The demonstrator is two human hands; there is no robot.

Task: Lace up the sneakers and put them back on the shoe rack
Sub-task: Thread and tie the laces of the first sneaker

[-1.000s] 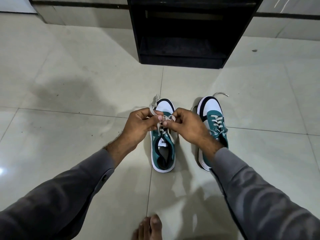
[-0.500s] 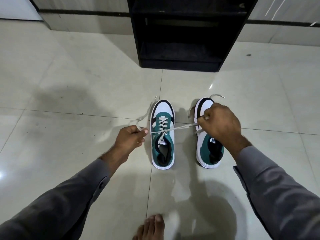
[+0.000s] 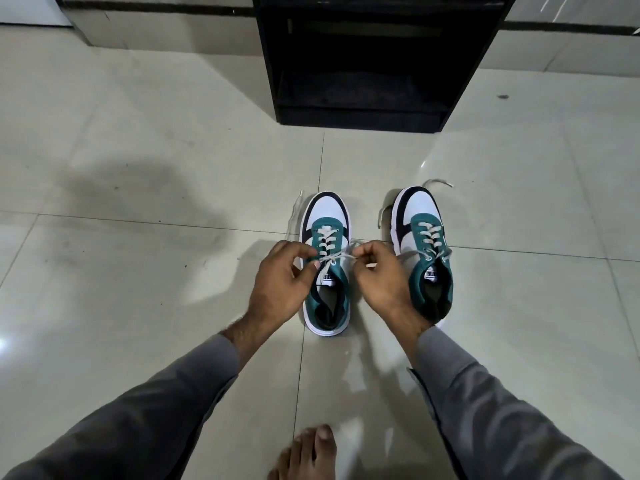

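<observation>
Both sneakers sit on the floor tiles (image 3: pixel 138 306), toes toward the black shoe rack (image 3: pixel 374 64) at twelve o'clock. Left hand (image 3: pixel 277 282) and right hand (image 3: pixel 381 275) each pinch a lace (image 3: pixel 341 256) end across the left sneaker (image 3: pixel 327 271); the right sneaker (image 3: pixel 424 244) stands just beside at three o'clock.

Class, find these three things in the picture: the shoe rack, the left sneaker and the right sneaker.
shoe rack (image 3: pixel 363 95), head view, bottom shelf.
left sneaker (image 3: pixel 328 211), head view, white toe.
right sneaker (image 3: pixel 420 202), head view, white toe.
</observation>
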